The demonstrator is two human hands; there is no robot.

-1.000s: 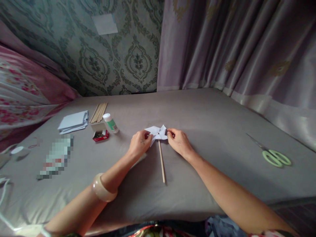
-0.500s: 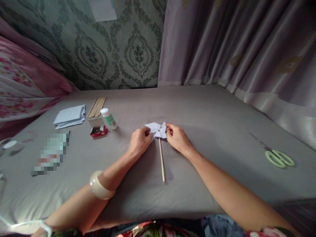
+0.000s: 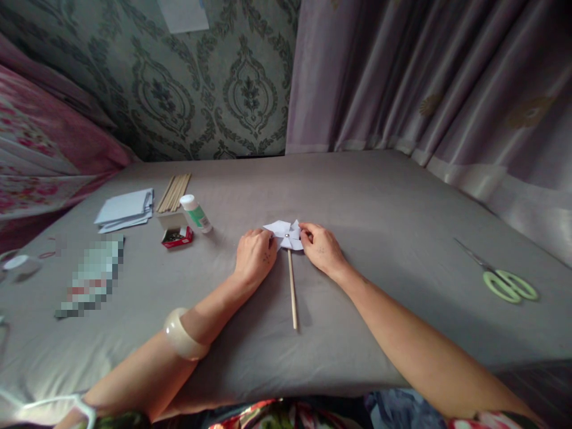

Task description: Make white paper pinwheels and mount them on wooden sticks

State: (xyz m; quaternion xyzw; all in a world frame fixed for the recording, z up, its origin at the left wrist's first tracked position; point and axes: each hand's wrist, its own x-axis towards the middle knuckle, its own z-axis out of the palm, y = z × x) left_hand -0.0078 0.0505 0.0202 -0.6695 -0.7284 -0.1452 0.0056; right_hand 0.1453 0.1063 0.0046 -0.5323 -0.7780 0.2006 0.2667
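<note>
A white paper pinwheel (image 3: pixel 292 243) lies in front of me, a shiny pin head at its centre. Its wooden stick (image 3: pixel 292 292) points down toward me over the grey cloth. My left hand (image 3: pixel 255 255) is closed at the pinwheel's left side, its fingertips partly hidden behind the hand. On the opposite side my right hand (image 3: pixel 322 247) pinches a blade's edge between thumb and fingers. Some of the paper is covered by both hands.
Left of my hands are a glue bottle (image 3: pixel 196 214), a small red box of pins (image 3: pixel 177 237), wooden sticks (image 3: pixel 174 193), a paper stack (image 3: pixel 125 210) and a blurred-out packet (image 3: pixel 93 277). Green-handled scissors (image 3: pixel 507 285) lie far right. A patterned wall (image 3: pixel 250 95) and curtain (image 3: pixel 357 77) stand behind.
My left hand has rolled over slightly at the pinwheel's left side, its back turned more upward. The right hand and the pinwheel stay nearly in place.
</note>
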